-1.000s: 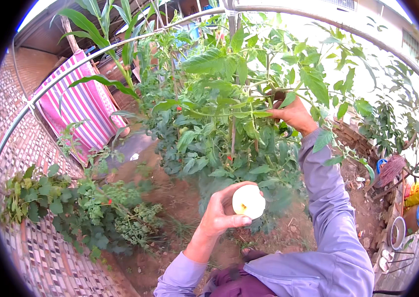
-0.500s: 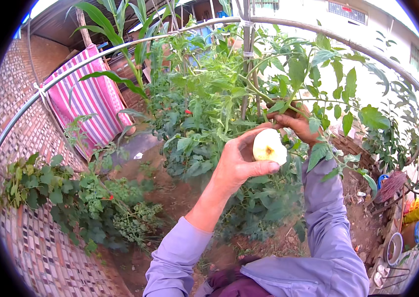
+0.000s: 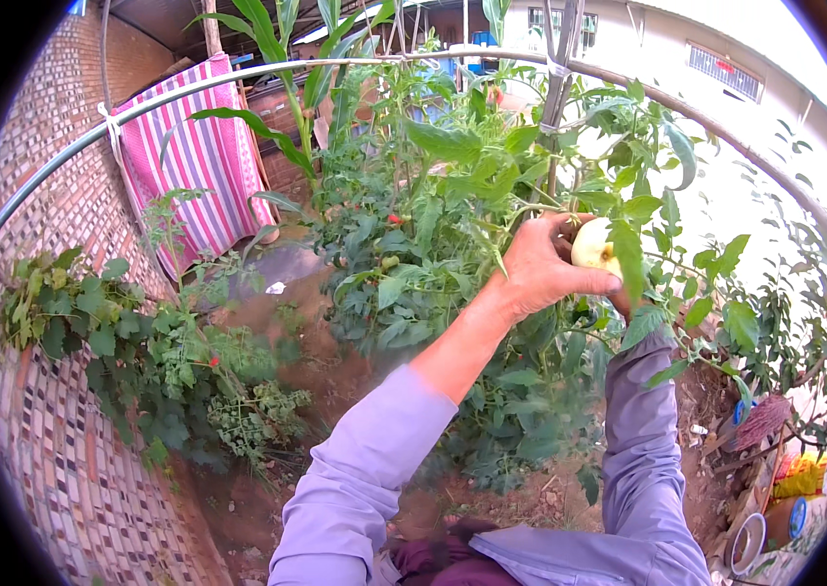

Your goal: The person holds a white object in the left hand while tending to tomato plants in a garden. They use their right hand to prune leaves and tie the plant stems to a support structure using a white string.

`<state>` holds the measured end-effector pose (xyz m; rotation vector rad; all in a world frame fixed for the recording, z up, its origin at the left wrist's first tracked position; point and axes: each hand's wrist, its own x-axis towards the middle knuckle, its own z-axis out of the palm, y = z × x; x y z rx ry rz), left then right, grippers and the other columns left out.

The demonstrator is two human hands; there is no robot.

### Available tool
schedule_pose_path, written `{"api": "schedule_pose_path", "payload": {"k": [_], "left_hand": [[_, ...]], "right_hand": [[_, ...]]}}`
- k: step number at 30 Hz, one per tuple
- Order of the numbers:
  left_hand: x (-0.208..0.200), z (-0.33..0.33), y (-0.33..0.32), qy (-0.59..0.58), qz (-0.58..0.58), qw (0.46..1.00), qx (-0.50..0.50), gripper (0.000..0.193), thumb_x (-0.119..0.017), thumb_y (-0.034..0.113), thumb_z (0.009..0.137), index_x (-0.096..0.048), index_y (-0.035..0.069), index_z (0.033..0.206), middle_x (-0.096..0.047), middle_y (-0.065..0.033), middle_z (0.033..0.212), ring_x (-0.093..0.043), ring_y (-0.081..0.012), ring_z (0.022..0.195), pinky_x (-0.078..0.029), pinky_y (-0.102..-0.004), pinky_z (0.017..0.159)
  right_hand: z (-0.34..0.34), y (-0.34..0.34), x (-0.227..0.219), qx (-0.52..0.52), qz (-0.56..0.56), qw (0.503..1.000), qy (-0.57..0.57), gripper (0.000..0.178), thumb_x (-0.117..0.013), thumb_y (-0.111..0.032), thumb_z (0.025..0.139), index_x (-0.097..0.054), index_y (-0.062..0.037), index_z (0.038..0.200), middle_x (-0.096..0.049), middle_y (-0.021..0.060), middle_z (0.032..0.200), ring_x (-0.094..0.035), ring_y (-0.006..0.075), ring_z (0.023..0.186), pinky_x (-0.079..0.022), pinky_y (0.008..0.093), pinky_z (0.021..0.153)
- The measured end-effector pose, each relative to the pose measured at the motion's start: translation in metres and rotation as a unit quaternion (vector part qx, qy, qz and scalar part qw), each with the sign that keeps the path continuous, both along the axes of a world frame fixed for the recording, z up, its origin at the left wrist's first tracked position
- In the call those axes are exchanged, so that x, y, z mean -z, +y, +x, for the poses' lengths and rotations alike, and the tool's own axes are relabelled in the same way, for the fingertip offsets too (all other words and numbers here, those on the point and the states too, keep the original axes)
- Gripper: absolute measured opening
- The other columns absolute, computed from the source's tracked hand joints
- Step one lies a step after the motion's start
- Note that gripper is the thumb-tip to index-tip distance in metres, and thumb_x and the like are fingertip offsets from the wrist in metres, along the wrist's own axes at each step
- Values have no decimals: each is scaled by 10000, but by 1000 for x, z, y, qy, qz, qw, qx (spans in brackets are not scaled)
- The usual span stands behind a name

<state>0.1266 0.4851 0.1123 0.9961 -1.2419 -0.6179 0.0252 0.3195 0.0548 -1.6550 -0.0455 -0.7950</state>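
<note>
A large pale yellow tomato [image 3: 593, 248] sits in my left hand [image 3: 542, 269], with the thumb across its near side and the fingers curled round behind. Right behind it, among the leaves, is my right hand [image 3: 620, 301]. Only a little of that hand shows; leaves and the tomato hide its fingers. Both hands are in the upper part of a tall tomato plant [image 3: 433, 230], whose stems and leaves hang around them. A leaf [image 3: 628, 262] droops across the tomato's right side.
An upright pole [image 3: 558, 107] rises beyond my hands and meets a curved hoop [image 3: 287, 66] arching over the bed. Leftward hangs a pink striped cloth [image 3: 189, 156] by a brick wall [image 3: 52, 195]. Low vines [image 3: 140, 361] grow at left. A round basin [image 3: 747, 543] stands lower right.
My left hand and the tomato have moved right and slightly up, deeper into the foliage. My right hand, plainly seen before, is now mostly covered. The whole view has shifted a little.
</note>
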Motion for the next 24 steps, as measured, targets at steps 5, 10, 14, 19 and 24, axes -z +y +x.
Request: {"api": "schedule_pose_path", "payload": {"k": [5,10,14,19,24], "left_hand": [[-11,6,-27,-58,15,998,33,677,-876,165,609,-557,-67,1159,-659,-127,1042,-638,-171,943,-518,-300,819],[-9,14,-51,-93,56,994,-14,713,-890,201,569,-566,-72,1142,-663,-124,991,-641,-173,861,-523,-289,734],[-11,10,-47,-81,57,994,41,708,-876,177,565,-567,-73,1152,-662,-113,974,-638,-151,822,-523,-275,678],[-4,-5,-55,-108,20,993,49,681,-877,167,574,-575,-44,1147,-655,-106,1013,-635,-156,880,-523,-286,764],[2,17,-18,-48,21,997,56,660,-878,159,588,-576,-35,1141,-653,-84,1029,-625,-144,918,-499,-292,850]], "right_hand": [[-4,-28,19,184,-98,977,32,496,-703,-170,830,-518,-56,1276,-610,81,1200,-588,194,1098,-476,337,941],[3,-62,34,218,-143,959,113,411,-715,-144,812,-605,-47,1195,-658,60,1131,-646,180,984,-520,330,850],[-5,-36,26,85,12,996,27,470,-681,-226,875,-501,-39,1267,-618,78,1105,-643,190,893,-565,330,693],[-54,-45,55,177,-118,977,-4,414,-694,-170,864,-501,-29,1203,-608,63,1019,-624,168,867,-541,303,688],[-129,82,-51,145,-344,905,201,421,-699,-46,796,-525,47,1169,-651,147,987,-671,200,758,-522,303,673]]}}
